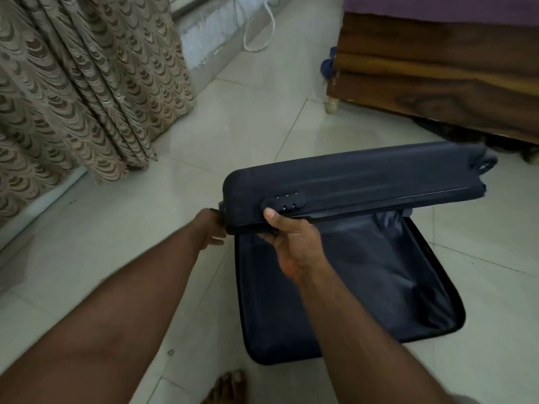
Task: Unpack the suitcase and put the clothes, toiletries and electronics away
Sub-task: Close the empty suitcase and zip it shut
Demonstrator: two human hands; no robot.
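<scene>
A bare foot (226,387) stood on the pale tiled floor (116,228) just short of the dark navy hard-shell suitcase (350,182). The right hand (294,243) gripped the raised shell's rim, thumb beside the combination lock (285,201). The left hand (211,228) curled round the suitcase's near corner. Its lined lower half (364,272) lay flat. Beyond the suitcase stood a wooden bed frame (437,68); left hung a patterned beige curtain (73,83).

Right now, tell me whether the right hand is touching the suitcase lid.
Touching. The head view shows the right hand gripping the suitcase lid at its front edge, thumb pressed beside the combination lock.
</scene>
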